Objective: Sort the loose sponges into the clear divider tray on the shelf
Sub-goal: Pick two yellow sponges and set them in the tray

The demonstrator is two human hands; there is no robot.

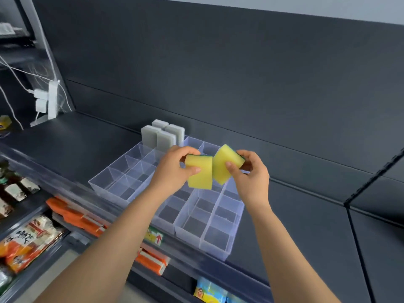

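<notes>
The clear divider tray point(122, 193) lies on the dark shelf point(72, 138), with most compartments showing bare bottoms. Several grey sponges point(162, 134) stand upright in its far compartments. My left hand point(172, 169) pinches a yellow sponge point(200, 172) with a green backing. My right hand point(251, 171) pinches a second yellow sponge point(223, 164), tilted and touching the first. Both sponges hover above the middle of the tray.
A white power strip point(51, 99) with plugs and cables hangs at the shelf's left end. Orange and patterned packets point(72, 213) fill the lower shelves, with small bottles point(15, 189) at the far left. A dark back panel point(218, 73) rises behind the tray.
</notes>
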